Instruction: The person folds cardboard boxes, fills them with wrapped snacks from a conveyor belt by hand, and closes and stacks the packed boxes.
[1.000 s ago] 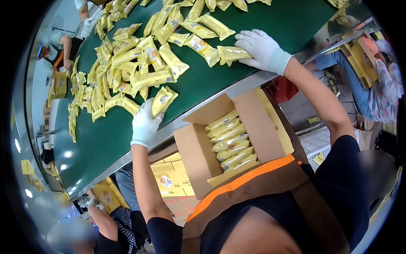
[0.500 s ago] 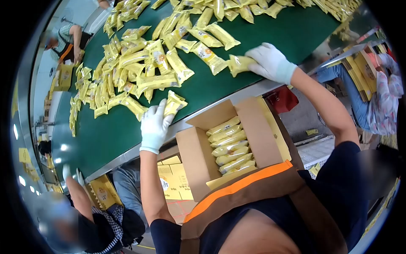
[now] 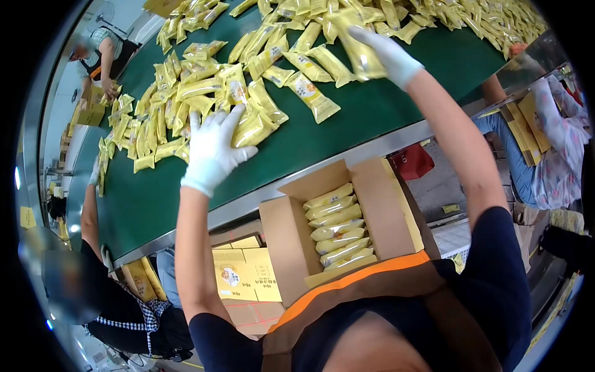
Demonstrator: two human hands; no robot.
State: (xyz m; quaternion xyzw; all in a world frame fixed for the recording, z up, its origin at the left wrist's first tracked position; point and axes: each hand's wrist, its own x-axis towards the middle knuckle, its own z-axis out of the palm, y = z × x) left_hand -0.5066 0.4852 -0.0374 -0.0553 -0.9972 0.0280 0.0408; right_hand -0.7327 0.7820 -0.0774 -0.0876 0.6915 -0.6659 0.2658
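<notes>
My left hand [image 3: 212, 149], in a white glove, reaches over the green conveyor belt [image 3: 139, 201] with its fingers spread. Yellow wrapped snack packets lie against its fingertips, and one packet [image 3: 254, 128] sits between thumb and forefinger without a clear grip. Farther out, my gloved right hand [image 3: 392, 57] has its fingers on a yellow snack packet [image 3: 359, 46], tilted upright and blurred; its thumb is partly hidden. A printed packet [image 3: 313, 96] lies flat between the two hands. In front of my apron, an open cardboard box [image 3: 282, 242] holds a row of several packets [image 3: 336, 223].
The belt's metal edge [image 3: 248, 201] runs between me and the packets. Yellow printed cartons [image 3: 245, 273] are stacked left of the box. A red bag [image 3: 412, 162] is beyond it. Co-workers stand at lower left [image 3: 124, 310], upper left [image 3: 105, 53] and right [image 3: 558, 149].
My right hand has moved farther over the belt, now with a packet raised upright. My left hand has shifted left and its fingers have spread. The nearby co-worker's arm at left has reached farther up.
</notes>
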